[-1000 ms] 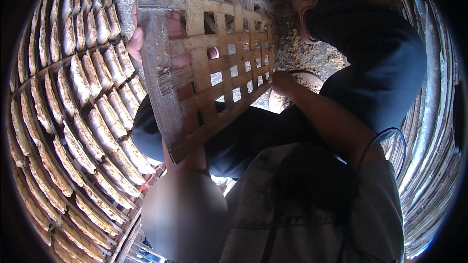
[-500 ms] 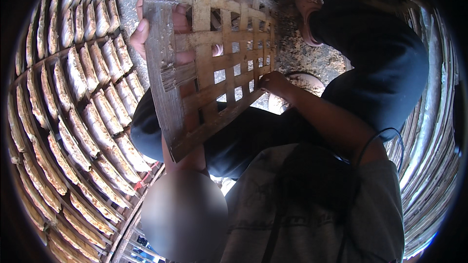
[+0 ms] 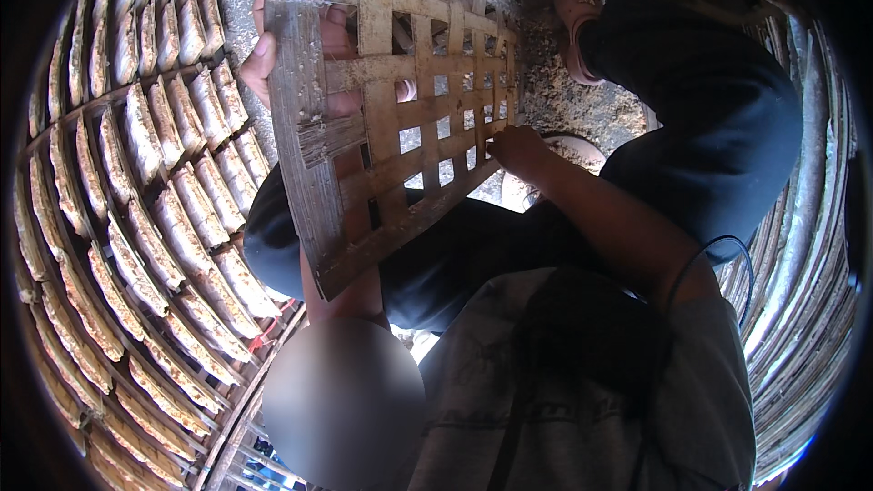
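Two hands hold one woven bamboo lattice tray [image 3: 391, 118] up on a tilt above the person's dark-trousered lap. The left hand [image 3: 300, 45] grips the tray's upper left corner: its thumb lies along the outer edge and its fingers [image 3: 336, 32] wrap behind the slats, showing through the square gaps. The right hand [image 3: 518, 150] is closed on the tray's right edge near the lower corner, its fingertips pinching a slat end; how much of the slat they enclose cannot be told, since the hand is in shadow. The tray looks bare, with rough ground and a pinkish clog [image 3: 577, 23] visible through its openings.

To the left, a large rack [image 3: 55, 327] carries rows of flat, pale brown cakes [image 3: 182, 209] laid close together, edge to edge. Curved bamboo laths [image 3: 800, 309] fill the right side.

By my reading, the step in hand is handling or checking the bare tray, held free of any support. A next move would call for both grips to stay firm while the tray is levelled or turned, as the loose weave could flex, and for care not to knock the cakes just beside its left edge.
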{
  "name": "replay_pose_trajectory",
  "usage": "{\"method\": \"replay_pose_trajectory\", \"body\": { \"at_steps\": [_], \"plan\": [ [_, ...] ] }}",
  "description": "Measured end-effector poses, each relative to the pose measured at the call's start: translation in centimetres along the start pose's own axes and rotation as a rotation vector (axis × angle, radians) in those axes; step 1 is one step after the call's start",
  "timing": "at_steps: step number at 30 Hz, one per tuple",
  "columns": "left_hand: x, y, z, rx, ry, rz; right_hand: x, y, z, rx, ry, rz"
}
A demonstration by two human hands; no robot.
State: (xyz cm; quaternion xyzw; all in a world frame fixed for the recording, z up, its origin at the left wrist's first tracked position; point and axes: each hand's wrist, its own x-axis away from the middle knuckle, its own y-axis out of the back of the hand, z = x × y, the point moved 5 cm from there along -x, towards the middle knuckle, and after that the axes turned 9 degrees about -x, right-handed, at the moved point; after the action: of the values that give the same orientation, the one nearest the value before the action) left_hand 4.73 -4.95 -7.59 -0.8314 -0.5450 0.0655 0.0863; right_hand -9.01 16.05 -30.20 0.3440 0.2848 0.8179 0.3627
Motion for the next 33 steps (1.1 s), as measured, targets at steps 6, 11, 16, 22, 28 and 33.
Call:
{"method": "replay_pose_trajectory", "body": {
  "at_steps": [6,11,16,22,28,33],
  "plan": [
    [-0.2,0.3,0.8,0.271,-0.041,0.061,-0.1,0.0,-1.0,-0.103,-0.062,0.046],
    [-0.7,0.8,0.9,0.244,-0.073,0.111,-0.1,-0.9,-1.6,-0.203,-0.192,0.020],
    [-0.4,1.8,0.1,0.141,0.010,0.234,0.3,0.3,-0.6,-0.434,-0.356,-0.015],
    [-0.2,-0.2,0.6,0.193,-0.035,0.042,0.3,-0.1,-1.6,-0.569,-0.579,0.107],
    [0.0,1.0,0.6,0.217,-0.068,0.087,0.6,-0.7,-1.5,-1.149,-0.542,0.220],
    [-0.3,1.2,0.6,0.198,0.040,0.210,-0.5,-1.1,-3.6,-1.109,-0.424,0.333]
  ]
}}
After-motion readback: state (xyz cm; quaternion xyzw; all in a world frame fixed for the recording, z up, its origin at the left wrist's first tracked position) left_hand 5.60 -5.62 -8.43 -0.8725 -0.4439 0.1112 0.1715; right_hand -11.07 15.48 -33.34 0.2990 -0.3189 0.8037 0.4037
